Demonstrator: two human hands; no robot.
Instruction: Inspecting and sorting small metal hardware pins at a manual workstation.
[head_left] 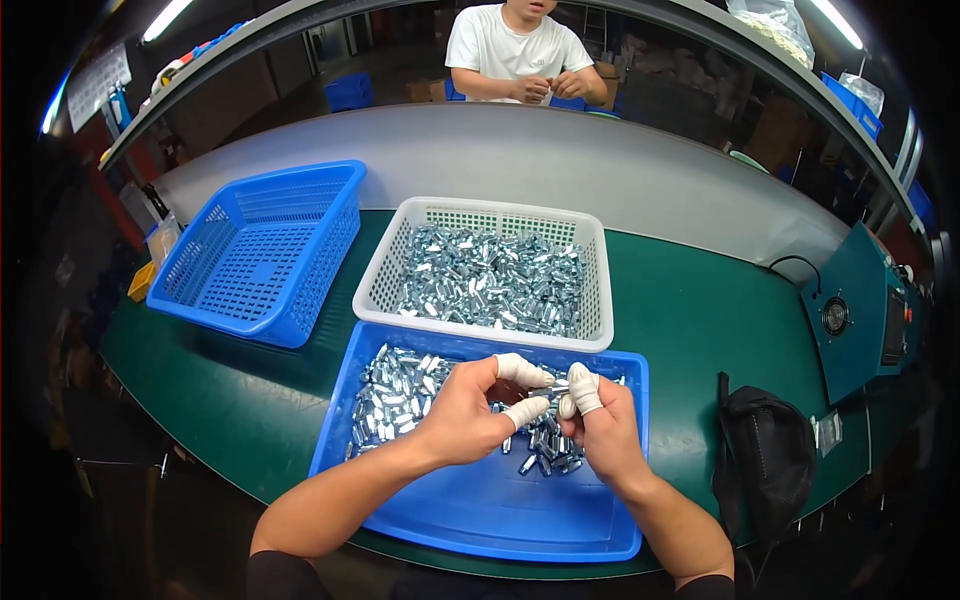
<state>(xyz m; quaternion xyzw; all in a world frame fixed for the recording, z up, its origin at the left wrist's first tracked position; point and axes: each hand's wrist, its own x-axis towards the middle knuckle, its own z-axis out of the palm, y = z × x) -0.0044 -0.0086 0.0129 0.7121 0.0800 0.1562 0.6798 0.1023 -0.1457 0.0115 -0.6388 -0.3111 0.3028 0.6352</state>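
Head | green table (700,300) | grey belt (560,165) | dim workshop

Bright overhead tubes, dark warped rim

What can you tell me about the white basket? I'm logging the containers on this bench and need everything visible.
The white basket is a rectangular plastic crate with perforated, lattice-like walls that flare outward to a solid rim. It sits upright on the green table, directly behind the blue tray under the hands, seemingly touching it, and right of the empty blue basket. It holds a deep heap of small shiny metal parts. Neither hand touches it.
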